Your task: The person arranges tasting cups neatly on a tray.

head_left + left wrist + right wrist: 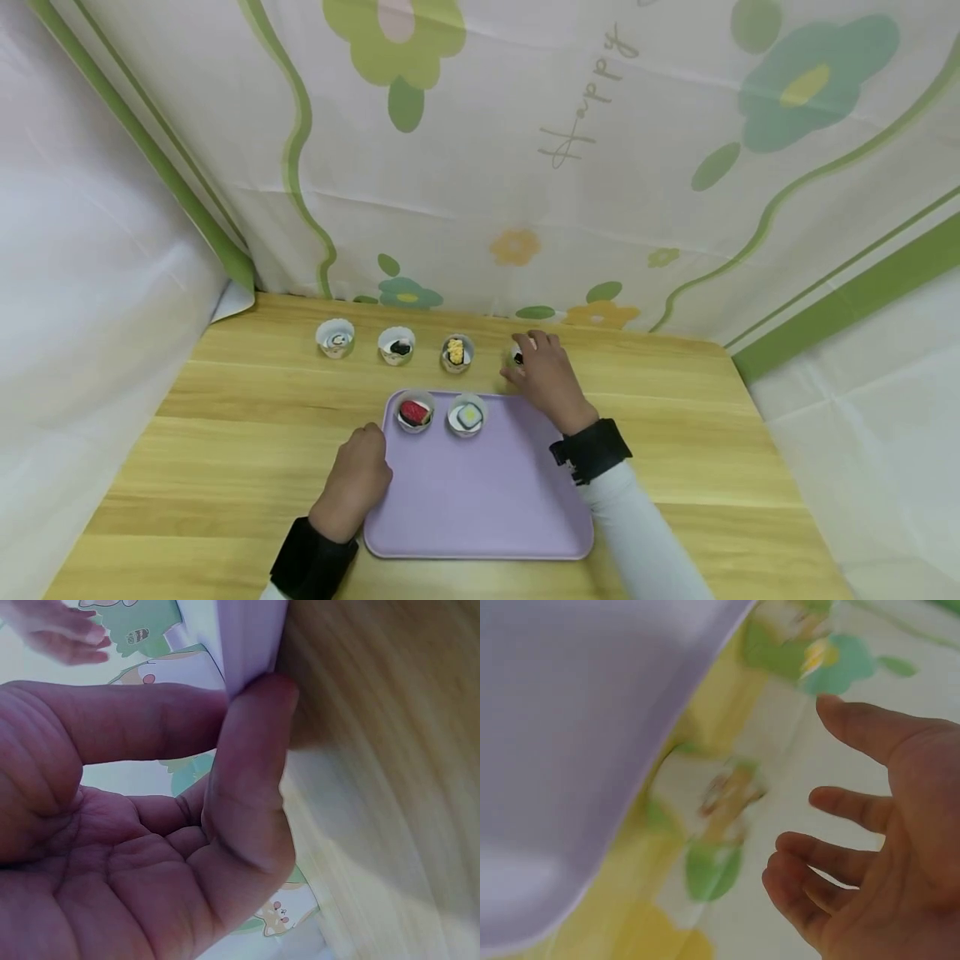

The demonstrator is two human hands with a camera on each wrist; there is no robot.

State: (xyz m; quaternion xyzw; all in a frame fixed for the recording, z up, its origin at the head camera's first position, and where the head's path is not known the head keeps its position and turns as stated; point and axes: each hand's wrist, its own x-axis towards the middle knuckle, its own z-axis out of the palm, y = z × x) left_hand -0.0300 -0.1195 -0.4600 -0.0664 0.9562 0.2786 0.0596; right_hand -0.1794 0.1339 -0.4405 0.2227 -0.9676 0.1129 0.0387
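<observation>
A lilac tray [480, 508] lies on the table. My left hand [352, 479] pinches its left edge [251, 637] between thumb and finger, as the left wrist view shows. Above the tray's far right corner, my right hand [551, 379] hovers over a small paper cup [517, 357] with something black in it. Its fingers [844, 801] are spread and loosely bent, apart from the cup [697, 791] in the right wrist view. On the tray stand a cup with red-topped sushi [414, 413] and a cup with a pale green-and-white piece [468, 417].
Behind the tray, a row holds a cup with a white piece [335, 339], a cup with a black piece [396, 347] and a cup with yellow-topped sushi [456, 353]. A flowered cloth [480, 183] hangs along the back edge of the wooden table [247, 450].
</observation>
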